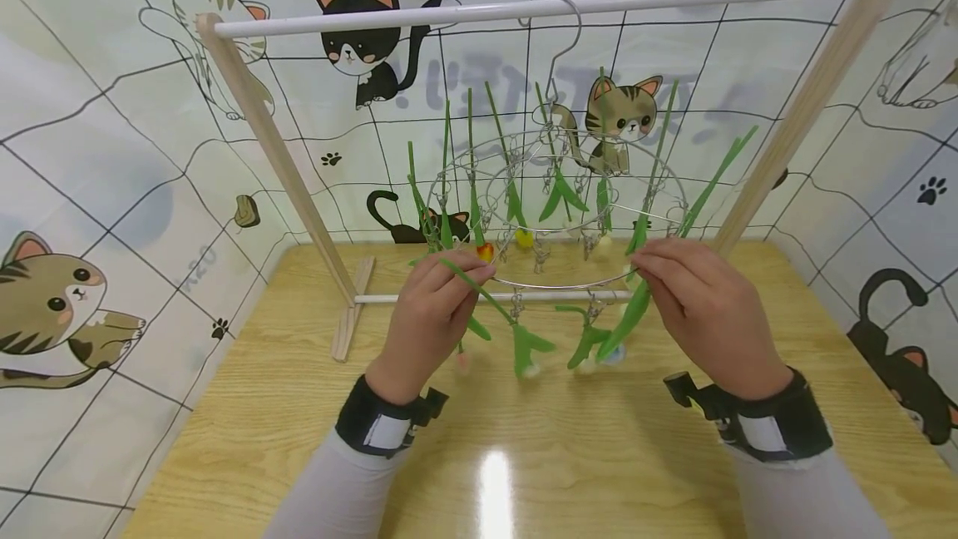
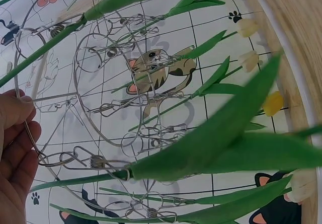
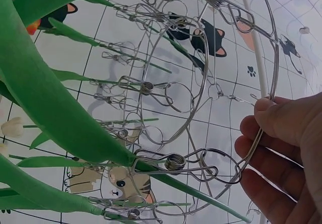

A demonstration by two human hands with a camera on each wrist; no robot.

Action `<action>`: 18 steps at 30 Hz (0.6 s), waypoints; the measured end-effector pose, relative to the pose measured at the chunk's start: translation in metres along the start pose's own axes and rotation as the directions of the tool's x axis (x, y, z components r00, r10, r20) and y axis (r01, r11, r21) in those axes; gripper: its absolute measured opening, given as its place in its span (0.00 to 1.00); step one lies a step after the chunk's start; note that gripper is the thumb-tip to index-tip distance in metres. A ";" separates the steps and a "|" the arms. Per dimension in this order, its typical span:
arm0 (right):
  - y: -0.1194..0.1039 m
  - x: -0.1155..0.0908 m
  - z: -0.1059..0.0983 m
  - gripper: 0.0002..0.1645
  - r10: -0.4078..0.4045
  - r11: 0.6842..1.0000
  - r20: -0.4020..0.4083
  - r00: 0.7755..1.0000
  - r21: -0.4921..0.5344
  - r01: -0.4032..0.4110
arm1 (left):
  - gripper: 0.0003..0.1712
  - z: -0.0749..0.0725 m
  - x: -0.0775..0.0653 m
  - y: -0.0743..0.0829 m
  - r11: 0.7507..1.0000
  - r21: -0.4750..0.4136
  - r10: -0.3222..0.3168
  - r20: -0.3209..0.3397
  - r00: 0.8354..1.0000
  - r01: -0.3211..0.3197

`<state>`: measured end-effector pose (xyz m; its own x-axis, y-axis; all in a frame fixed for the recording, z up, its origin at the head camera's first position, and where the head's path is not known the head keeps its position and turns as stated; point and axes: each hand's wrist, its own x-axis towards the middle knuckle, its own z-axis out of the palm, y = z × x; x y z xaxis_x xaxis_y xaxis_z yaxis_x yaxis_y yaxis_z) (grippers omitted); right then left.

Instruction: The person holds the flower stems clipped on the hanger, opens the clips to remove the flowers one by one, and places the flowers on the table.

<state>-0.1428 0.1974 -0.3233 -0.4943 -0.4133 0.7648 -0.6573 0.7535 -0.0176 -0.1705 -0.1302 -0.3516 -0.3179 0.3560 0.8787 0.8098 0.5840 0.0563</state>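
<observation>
A round wire clip hanger (image 1: 561,285) hangs by its hook (image 1: 579,27) from a white rod. My left hand (image 1: 434,310) pinches its outer ring at the front left, thumb against fingers. On the front right, my right hand (image 1: 707,306) holds the same ring between thumb and fingertips. Artificial tulips hang heads down from the metal clips (image 3: 175,162) around the ring, their green leaves (image 2: 201,153) large near the wrist cameras. A yellow tulip (image 2: 273,103) and several white ones show in the left wrist view. A red-orange tulip (image 1: 486,252) is partly behind my left hand.
The rod (image 1: 464,13) rests on two wooden posts (image 1: 277,156), with a lower white bar (image 1: 389,299) near the wooden table (image 1: 262,439). Behind stands a white backdrop with cartoon cats (image 1: 359,40) and black grid lines.
</observation>
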 end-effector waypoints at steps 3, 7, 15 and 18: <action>0.000 0.000 -0.001 0.21 0.016 1.000 0.019 1.000 -0.010 -0.016 | 0.16 0.000 0.000 0.001 1.000 0.002 0.002 0.002 1.000 -0.002; -0.001 0.000 0.000 0.22 0.012 1.000 -0.002 1.000 0.005 -0.012 | 0.16 -0.001 0.001 0.001 1.000 0.004 0.012 -0.003 1.000 -0.012; 0.002 -0.001 0.001 0.21 -0.018 1.000 -0.031 0.999 0.007 0.018 | 0.08 -0.006 0.002 -0.005 0.999 -0.050 -0.004 -0.166 0.986 -0.004; 0.005 -0.002 0.001 0.13 -0.013 1.000 -0.027 1.000 0.001 0.013 | 0.08 -0.010 0.001 -0.008 0.998 -0.064 -0.039 -0.274 0.961 0.022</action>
<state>-0.1455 0.2014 -0.3250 -0.4698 -0.4094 0.7821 -0.6646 0.7471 -0.0081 -0.1727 -0.1417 -0.3467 -0.2019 0.1200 0.9720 0.8323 0.5442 0.1057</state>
